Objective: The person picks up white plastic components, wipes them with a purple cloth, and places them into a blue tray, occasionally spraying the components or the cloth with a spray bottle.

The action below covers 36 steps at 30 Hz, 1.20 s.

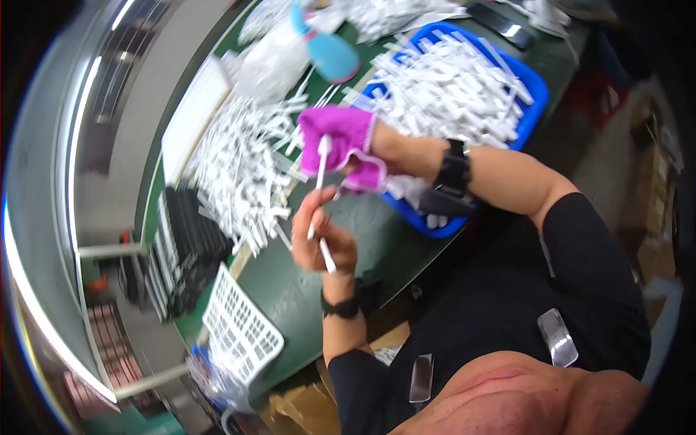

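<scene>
My left hand (324,235) is bare, its fingers closed round a slim white plastic stick (321,172) with a wider rounded end. Against the palm shows the end of another white piece (328,257); whether it is separate I cannot tell. A magenta cloth (337,134) with a pale stitched edge covers my right hand (362,145), which is closed on it. The stick's rounded end lies in front of the cloth; contact between them is unclear. Most right fingers are hidden under the fabric.
A blue basket (540,90) heaped with white plastic pieces (457,87) stands at right. More white strips (243,170) lie piled on the green table (330,217). Around them are black stacked trays (192,225), a white grid tray (243,322), a blue spray bottle (333,58) and a phone (500,25).
</scene>
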Motion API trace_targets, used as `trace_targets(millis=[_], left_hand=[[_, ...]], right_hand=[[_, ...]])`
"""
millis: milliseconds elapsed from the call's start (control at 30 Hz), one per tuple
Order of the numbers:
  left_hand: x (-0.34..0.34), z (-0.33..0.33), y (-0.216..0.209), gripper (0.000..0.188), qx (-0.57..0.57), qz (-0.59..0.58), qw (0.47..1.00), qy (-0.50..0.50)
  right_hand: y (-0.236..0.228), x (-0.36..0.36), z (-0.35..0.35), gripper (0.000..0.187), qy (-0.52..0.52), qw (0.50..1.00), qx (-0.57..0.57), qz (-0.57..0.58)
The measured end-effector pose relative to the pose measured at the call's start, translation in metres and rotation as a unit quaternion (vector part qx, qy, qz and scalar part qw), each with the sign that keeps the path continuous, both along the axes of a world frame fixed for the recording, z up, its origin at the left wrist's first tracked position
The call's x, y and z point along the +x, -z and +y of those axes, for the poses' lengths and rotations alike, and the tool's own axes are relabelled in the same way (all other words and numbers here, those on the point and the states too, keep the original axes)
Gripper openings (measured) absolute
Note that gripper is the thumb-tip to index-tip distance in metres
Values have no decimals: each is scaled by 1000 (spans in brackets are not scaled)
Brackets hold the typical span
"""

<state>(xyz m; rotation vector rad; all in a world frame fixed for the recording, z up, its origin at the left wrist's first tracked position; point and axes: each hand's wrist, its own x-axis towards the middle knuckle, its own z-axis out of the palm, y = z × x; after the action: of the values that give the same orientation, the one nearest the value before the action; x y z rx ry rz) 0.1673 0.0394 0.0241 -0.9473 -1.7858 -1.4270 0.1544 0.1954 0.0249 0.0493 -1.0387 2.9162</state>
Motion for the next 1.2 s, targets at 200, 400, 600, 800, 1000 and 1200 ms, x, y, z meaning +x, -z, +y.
trace_targets(millis=[200,400,600,800,1000,1200], left_hand=[[-8,73,-95,22,71,-240,960,126],[-44,184,-101,31,-301,-482,703,428],[-73,190,-86,39,-343,-458,738,358],[-97,84,-80,43,-103,-554,761,321],[-79,-20,-42,38,202,-511,786,283],[-57,-63,18,36,314,-602,620,394]], right_hand=[[21,2,50,21,-153,977,10,-149],[26,28,20,22,-398,873,282,-26],[4,34,32,19,-392,859,323,-57],[28,3,11,18,-348,849,360,167],[-35,14,4,26,-66,983,147,-90],[-21,10,-18,26,-14,985,125,-114]])
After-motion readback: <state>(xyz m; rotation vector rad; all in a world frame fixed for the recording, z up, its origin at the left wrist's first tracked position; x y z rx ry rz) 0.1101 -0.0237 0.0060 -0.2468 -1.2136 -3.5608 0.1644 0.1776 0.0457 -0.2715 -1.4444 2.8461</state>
